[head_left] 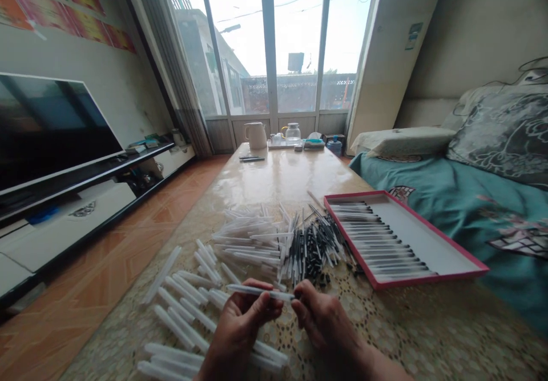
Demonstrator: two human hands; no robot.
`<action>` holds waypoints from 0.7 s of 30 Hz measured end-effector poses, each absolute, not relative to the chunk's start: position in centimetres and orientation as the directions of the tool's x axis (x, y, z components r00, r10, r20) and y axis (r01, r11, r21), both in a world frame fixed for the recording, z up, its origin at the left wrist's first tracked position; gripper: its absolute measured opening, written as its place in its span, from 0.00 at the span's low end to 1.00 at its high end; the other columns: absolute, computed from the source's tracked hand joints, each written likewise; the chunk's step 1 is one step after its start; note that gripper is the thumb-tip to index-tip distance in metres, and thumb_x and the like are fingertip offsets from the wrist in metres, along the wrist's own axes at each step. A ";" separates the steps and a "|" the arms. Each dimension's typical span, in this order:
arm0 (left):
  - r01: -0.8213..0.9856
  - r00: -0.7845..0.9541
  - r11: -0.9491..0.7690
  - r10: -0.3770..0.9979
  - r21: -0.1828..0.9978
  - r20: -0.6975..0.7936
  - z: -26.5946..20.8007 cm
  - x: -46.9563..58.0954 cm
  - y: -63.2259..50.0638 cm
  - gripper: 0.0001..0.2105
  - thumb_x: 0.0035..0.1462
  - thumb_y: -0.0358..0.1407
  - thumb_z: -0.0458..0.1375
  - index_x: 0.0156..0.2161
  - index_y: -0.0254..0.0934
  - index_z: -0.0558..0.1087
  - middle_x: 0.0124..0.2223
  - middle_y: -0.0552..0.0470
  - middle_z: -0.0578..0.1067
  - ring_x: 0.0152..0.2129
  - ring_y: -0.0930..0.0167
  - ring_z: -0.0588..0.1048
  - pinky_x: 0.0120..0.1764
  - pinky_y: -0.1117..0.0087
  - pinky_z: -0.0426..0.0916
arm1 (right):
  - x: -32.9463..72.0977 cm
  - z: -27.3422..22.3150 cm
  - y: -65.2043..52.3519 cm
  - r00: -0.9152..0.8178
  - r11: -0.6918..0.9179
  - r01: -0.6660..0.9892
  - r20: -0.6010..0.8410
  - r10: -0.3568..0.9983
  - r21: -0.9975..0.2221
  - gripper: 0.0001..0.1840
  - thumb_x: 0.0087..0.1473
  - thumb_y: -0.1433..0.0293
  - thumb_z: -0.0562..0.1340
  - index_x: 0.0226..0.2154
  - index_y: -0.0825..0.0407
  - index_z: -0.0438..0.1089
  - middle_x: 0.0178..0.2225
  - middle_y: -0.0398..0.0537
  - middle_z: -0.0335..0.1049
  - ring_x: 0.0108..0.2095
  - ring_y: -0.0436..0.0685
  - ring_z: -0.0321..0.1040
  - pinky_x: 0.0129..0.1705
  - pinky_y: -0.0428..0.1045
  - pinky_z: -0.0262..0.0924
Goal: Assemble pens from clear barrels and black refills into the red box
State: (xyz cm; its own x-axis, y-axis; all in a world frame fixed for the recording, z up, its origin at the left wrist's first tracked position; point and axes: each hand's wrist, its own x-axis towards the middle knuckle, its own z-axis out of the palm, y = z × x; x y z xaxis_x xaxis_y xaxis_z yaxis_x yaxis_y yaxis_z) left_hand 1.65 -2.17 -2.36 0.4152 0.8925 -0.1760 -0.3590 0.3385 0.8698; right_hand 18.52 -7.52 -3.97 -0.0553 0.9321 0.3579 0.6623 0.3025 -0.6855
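My left hand is closed around a whitish translucent pen, which lies almost level between thumb and fingers. At the pen's right end, my right hand pinches a small dark tip, mostly hidden by its fingers. White pen caps lie loose on the table to the left and partly under my left hand. Just beyond my hands is a heap of white pen barrels. Beside it sits a pile of black-tipped refills, with small black plugs scattered at its near edge.
A pink-rimmed box at the right holds a row of pens. At the table's far end stand a pitcher, a glass jug and several dark pens. A sofa borders the right side.
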 end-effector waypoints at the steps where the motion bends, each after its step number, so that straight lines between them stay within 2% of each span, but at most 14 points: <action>1: -0.351 0.415 0.333 0.893 0.875 -0.174 -2.3 1.7 -2.2 0.10 0.44 0.36 0.67 0.33 0.35 0.74 0.28 0.50 0.79 0.27 0.71 0.76 0.34 0.71 0.70 | 18.4 -4.0 -7.5 -0.060 0.305 0.680 0.364 0.929 -0.667 0.13 0.63 0.64 0.46 0.30 0.50 0.59 0.21 0.41 0.66 0.20 0.49 0.65 0.23 0.42 0.52; 7: -0.342 0.386 0.337 0.902 0.877 -0.196 -2.0 1.8 -2.2 0.13 0.39 0.38 0.69 0.30 0.35 0.73 0.25 0.51 0.78 0.23 0.71 0.76 0.31 0.72 0.70 | 18.2 -4.6 -7.2 -0.090 0.350 0.708 0.413 0.906 -0.613 0.15 0.64 0.65 0.44 0.28 0.50 0.58 0.18 0.39 0.65 0.16 0.48 0.63 0.20 0.42 0.48; 11: -0.316 0.365 0.317 0.911 0.894 -0.194 -1.7 1.8 -2.4 0.12 0.42 0.37 0.68 0.31 0.35 0.74 0.25 0.52 0.78 0.25 0.71 0.75 0.32 0.72 0.69 | 18.3 -4.3 -7.1 -0.081 0.355 0.714 0.431 0.899 -0.604 0.17 0.64 0.65 0.44 0.27 0.50 0.59 0.18 0.40 0.65 0.17 0.48 0.63 0.21 0.42 0.50; 13: -0.281 0.373 0.294 0.911 0.914 -0.179 -1.6 1.8 -2.4 0.11 0.42 0.38 0.67 0.32 0.36 0.74 0.26 0.52 0.78 0.26 0.70 0.75 0.33 0.72 0.69 | 18.2 -3.9 -7.3 -0.065 0.366 0.717 0.466 0.883 -0.594 0.14 0.63 0.65 0.47 0.30 0.51 0.61 0.23 0.43 0.68 0.22 0.49 0.65 0.25 0.42 0.53; 15: -0.224 0.398 0.267 0.903 0.937 -0.162 -1.5 1.7 -2.4 0.11 0.43 0.38 0.67 0.32 0.36 0.75 0.28 0.51 0.78 0.28 0.69 0.76 0.34 0.71 0.69 | 18.1 -3.4 -7.5 -0.061 0.384 0.714 0.495 0.867 -0.585 0.11 0.61 0.64 0.49 0.36 0.52 0.63 0.28 0.45 0.70 0.26 0.50 0.67 0.29 0.43 0.56; 17: -0.183 0.419 0.241 0.896 0.953 -0.146 -1.5 1.7 -2.4 0.11 0.43 0.38 0.67 0.32 0.36 0.75 0.29 0.51 0.79 0.29 0.68 0.76 0.35 0.71 0.69 | 17.9 -3.2 -7.6 -0.064 0.396 0.704 0.502 0.862 -0.589 0.11 0.60 0.64 0.52 0.43 0.52 0.62 0.32 0.47 0.70 0.27 0.51 0.68 0.30 0.44 0.57; 21: -0.232 0.380 0.225 0.917 0.946 -0.125 -1.4 1.5 -2.4 0.10 0.46 0.39 0.65 0.33 0.36 0.74 0.28 0.51 0.78 0.27 0.70 0.75 0.35 0.71 0.69 | 18.3 -3.1 -7.6 0.006 0.358 0.689 0.498 0.867 -0.630 0.11 0.60 0.65 0.51 0.41 0.53 0.63 0.29 0.45 0.70 0.27 0.51 0.67 0.29 0.44 0.58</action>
State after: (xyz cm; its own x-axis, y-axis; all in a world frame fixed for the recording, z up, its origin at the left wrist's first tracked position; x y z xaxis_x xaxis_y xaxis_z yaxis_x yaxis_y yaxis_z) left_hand 1.47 -2.41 -1.40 0.3800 0.9165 -0.1247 -0.2323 0.2251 0.9462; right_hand 18.32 -7.62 -3.12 0.0056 0.8670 0.4983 0.6892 0.3577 -0.6301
